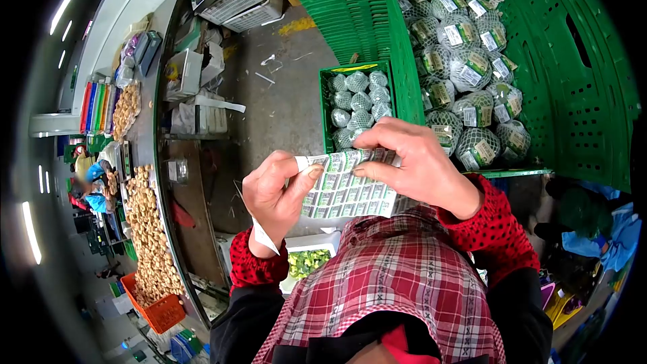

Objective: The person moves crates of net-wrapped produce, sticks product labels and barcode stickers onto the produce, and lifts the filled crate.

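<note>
A sheet of small printed stickers (350, 192), white with green and dark print, stretches between my two hands in front of the checked apron. My left hand (276, 189) pinches its left edge between thumb and fingers. At the upper right edge, my right hand (418, 165) is closed on the same sheet, thumb against the print. A white paper piece (265, 237) hangs below my left hand by the wrist. Just beyond the hands, a small green crate (326, 104) holds unlabelled netted bags (360, 101). Labelled netted bags (470, 71) fill a larger green crate (563, 67) at the right.
To the left runs a long table (149, 61) heaped with small brownish produce (145, 222), with an orange basket (162, 313) at its near end. A white box of green pieces (309, 263) is near the apron. Another person (593, 222) is at the right.
</note>
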`<state>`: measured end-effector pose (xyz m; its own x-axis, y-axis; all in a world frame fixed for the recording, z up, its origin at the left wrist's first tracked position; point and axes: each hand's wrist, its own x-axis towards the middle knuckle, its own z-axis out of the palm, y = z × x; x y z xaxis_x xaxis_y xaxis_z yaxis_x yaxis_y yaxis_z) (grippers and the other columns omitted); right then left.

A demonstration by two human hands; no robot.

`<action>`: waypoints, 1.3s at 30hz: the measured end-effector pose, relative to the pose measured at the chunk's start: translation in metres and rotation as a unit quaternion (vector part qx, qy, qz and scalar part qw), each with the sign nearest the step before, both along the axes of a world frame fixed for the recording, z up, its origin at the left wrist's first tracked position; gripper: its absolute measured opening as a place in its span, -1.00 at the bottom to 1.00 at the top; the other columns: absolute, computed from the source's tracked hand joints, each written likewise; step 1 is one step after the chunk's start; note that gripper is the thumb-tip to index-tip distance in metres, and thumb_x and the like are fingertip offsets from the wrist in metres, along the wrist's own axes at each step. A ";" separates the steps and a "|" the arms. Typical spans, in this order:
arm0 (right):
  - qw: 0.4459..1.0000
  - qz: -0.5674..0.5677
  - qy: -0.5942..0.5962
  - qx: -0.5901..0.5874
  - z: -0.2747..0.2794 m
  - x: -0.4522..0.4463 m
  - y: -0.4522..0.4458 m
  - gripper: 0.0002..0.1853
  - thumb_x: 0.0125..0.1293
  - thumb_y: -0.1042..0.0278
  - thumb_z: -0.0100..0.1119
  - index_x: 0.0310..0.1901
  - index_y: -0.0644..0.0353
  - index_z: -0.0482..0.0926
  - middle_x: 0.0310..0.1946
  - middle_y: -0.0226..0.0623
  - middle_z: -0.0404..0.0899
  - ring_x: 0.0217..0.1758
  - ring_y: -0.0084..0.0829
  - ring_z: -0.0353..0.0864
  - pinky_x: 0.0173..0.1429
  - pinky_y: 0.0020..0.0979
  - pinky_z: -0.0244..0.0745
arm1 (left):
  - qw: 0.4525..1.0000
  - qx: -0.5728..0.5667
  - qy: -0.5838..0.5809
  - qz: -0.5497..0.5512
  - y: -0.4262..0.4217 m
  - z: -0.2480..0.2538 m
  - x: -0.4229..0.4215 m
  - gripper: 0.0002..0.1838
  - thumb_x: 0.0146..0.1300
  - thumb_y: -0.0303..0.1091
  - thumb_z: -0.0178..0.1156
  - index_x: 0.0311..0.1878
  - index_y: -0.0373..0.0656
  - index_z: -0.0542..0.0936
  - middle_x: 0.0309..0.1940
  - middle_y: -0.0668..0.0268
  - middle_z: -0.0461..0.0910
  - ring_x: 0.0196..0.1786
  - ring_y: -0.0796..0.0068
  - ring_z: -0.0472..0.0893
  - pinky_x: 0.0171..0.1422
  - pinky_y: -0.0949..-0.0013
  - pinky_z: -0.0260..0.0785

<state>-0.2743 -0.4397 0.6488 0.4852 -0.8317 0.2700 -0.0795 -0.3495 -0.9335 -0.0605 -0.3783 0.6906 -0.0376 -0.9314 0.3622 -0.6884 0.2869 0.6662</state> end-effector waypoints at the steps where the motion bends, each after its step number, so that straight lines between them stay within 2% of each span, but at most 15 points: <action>1: 1.000 0.006 0.022 -0.015 0.001 0.000 -0.002 -0.77 0.07 0.42 0.41 -0.23 0.27 0.63 -0.39 -0.28 0.59 -0.35 -0.37 0.61 -0.27 -0.40 0.49 | 1.000 0.002 0.000 -0.002 -0.001 0.001 -0.001 -0.81 0.01 -0.50 0.43 -0.40 -0.27 0.57 -0.58 0.24 0.50 -0.63 0.46 0.42 -0.56 0.44 0.19; 8: 0.982 -0.082 0.083 -0.147 0.002 0.004 -0.001 -0.82 -0.02 0.39 0.41 -0.37 0.15 0.60 -0.45 -0.36 0.54 -0.39 -0.31 0.59 -0.35 -0.34 0.50 | 0.998 0.041 -0.017 0.042 -0.011 0.008 -0.013 -0.89 0.02 -0.58 0.39 -0.42 -0.30 0.61 -0.63 0.29 0.46 -0.63 0.58 0.35 -0.55 0.48 0.13; 14: 0.932 -0.181 0.097 -0.299 -0.012 0.009 0.007 -0.77 -0.12 0.45 0.36 -0.34 0.13 0.59 -0.41 -0.42 0.49 -0.44 -0.42 0.53 -0.48 -0.43 0.46 | 0.972 0.119 0.167 0.116 -0.020 -0.007 -0.014 -0.89 0.19 -0.50 0.34 -0.36 -0.35 0.62 -0.56 0.50 0.51 -0.49 0.81 0.36 -0.44 0.63 0.17; 16: 0.927 -0.193 0.079 -0.311 -0.012 0.008 0.009 -0.71 -0.18 0.47 0.30 -0.29 0.15 0.60 -0.40 -0.40 0.48 -0.45 -0.42 0.51 -0.48 -0.43 0.46 | 0.972 0.138 0.148 0.120 -0.027 -0.004 -0.018 -0.86 0.24 -0.46 0.32 -0.35 -0.36 0.62 -0.51 0.50 0.55 -0.45 0.82 0.38 -0.39 0.66 0.22; 18: 0.939 -0.198 0.051 -0.278 -0.021 0.006 0.010 -0.80 -0.10 0.50 0.32 -0.34 0.17 0.62 -0.44 -0.36 0.53 -0.47 -0.43 0.52 -0.46 -0.44 0.46 | 0.948 0.209 0.194 0.142 -0.037 -0.005 -0.020 -0.85 0.25 -0.46 0.30 -0.35 -0.37 0.61 -0.51 0.48 0.57 -0.45 0.81 0.40 -0.38 0.65 0.23; 20: 0.972 -0.191 -0.124 -0.061 -0.039 -0.010 -0.005 -0.92 0.07 0.51 0.32 -0.35 0.19 0.66 -0.46 -0.37 0.61 -0.50 -0.51 0.52 -0.47 -0.51 0.44 | 0.951 0.197 0.182 0.152 -0.040 -0.005 -0.017 -0.87 0.26 -0.48 0.28 -0.34 -0.37 0.62 -0.51 0.46 0.58 -0.45 0.80 0.42 -0.37 0.65 0.24; 22: 0.908 -0.297 -0.252 0.154 -0.078 -0.061 -0.045 -0.90 0.19 0.39 0.32 -0.35 0.23 0.68 -0.42 -0.36 0.66 -0.52 -0.60 0.49 -0.49 -0.54 0.40 | 0.955 0.177 0.154 0.182 -0.039 -0.006 -0.009 -0.90 0.26 -0.52 0.24 -0.33 -0.37 0.63 -0.50 0.42 0.61 -0.44 0.79 0.46 -0.35 0.65 0.26; 23: 0.853 -0.388 -0.153 0.313 -0.094 -0.106 -0.066 -0.81 0.18 0.33 0.35 -0.26 0.28 0.67 -0.42 -0.38 0.65 -0.54 -0.65 0.45 -0.53 -0.52 0.36 | 0.947 0.173 0.197 0.186 -0.037 -0.009 -0.004 -0.92 0.26 -0.54 0.23 -0.33 -0.36 0.63 -0.50 0.42 0.61 -0.44 0.78 0.47 -0.34 0.64 0.27; 25: 0.794 -0.496 -0.101 0.337 -0.158 -0.151 -0.103 -0.69 0.11 0.28 0.38 -0.19 0.31 0.62 -0.48 -0.39 0.60 -0.56 -0.63 0.42 -0.57 -0.54 0.27 | 0.938 0.188 0.201 0.213 -0.036 -0.012 -0.007 -0.90 0.27 -0.53 0.23 -0.35 -0.35 0.62 -0.51 0.42 0.61 -0.46 0.78 0.46 -0.35 0.66 0.27; 28: 0.800 -0.544 -0.059 0.245 -0.217 -0.169 -0.146 -0.65 0.06 0.18 0.41 -0.35 0.37 0.64 -0.56 -0.31 0.60 -0.59 -0.50 0.48 -0.52 -0.43 0.30 | 0.936 0.212 0.188 0.211 -0.032 -0.026 0.001 -0.90 0.27 -0.51 0.24 -0.35 -0.34 0.62 -0.51 0.41 0.61 -0.47 0.78 0.45 -0.34 0.64 0.28; 30: 0.793 -0.572 0.178 0.111 -0.242 -0.177 -0.162 -0.57 -0.01 0.06 0.46 -0.48 0.38 0.63 -0.63 -0.16 0.60 -0.61 -0.38 0.52 -0.47 -0.30 0.36 | 0.942 0.218 0.161 0.198 -0.035 -0.024 -0.003 -0.90 0.28 -0.52 0.23 -0.35 -0.34 0.62 -0.50 0.39 0.62 -0.46 0.76 0.47 -0.33 0.65 0.28; 32: 0.756 -0.566 0.309 0.107 -0.236 -0.196 -0.155 -0.50 -0.08 -0.04 0.49 -0.52 0.37 0.63 -0.65 -0.07 0.59 -0.60 -0.30 0.55 -0.43 -0.22 0.39 | 0.931 0.233 0.184 0.211 -0.033 -0.025 0.001 -0.91 0.28 -0.52 0.22 -0.34 -0.34 0.62 -0.49 0.37 0.63 -0.46 0.75 0.49 -0.33 0.65 0.30; 34: 0.767 -0.560 0.268 0.162 -0.242 -0.227 -0.131 -0.56 -0.09 0.02 0.51 -0.48 0.32 0.66 -0.61 -0.13 0.61 -0.65 -0.37 0.52 -0.48 -0.26 0.36 | 0.925 0.227 0.221 0.212 -0.028 -0.031 0.005 -0.91 0.29 -0.51 0.22 -0.33 -0.34 0.61 -0.48 0.34 0.64 -0.45 0.72 0.51 -0.31 0.61 0.35; 36: 0.763 -0.529 0.005 0.371 -0.234 -0.227 -0.090 -0.65 -0.06 0.11 0.49 -0.40 0.25 0.69 -0.50 -0.20 0.66 -0.63 -0.41 0.51 -0.49 -0.31 0.38 | 0.926 0.221 0.232 0.199 -0.027 -0.037 0.005 -0.90 0.29 -0.50 0.23 -0.34 -0.32 0.60 -0.47 0.33 0.64 -0.45 0.71 0.52 -0.31 0.60 0.36; 39: 0.758 -0.545 0.001 0.358 -0.231 -0.204 -0.062 -0.74 -0.10 0.30 0.48 -0.38 0.24 0.69 -0.43 -0.27 0.66 -0.45 -0.37 0.57 -0.37 -0.29 0.45 | 0.918 0.235 0.252 0.196 -0.030 -0.036 0.001 -0.89 0.29 -0.48 0.23 -0.35 -0.31 0.60 -0.47 0.33 0.64 -0.45 0.70 0.52 -0.30 0.60 0.37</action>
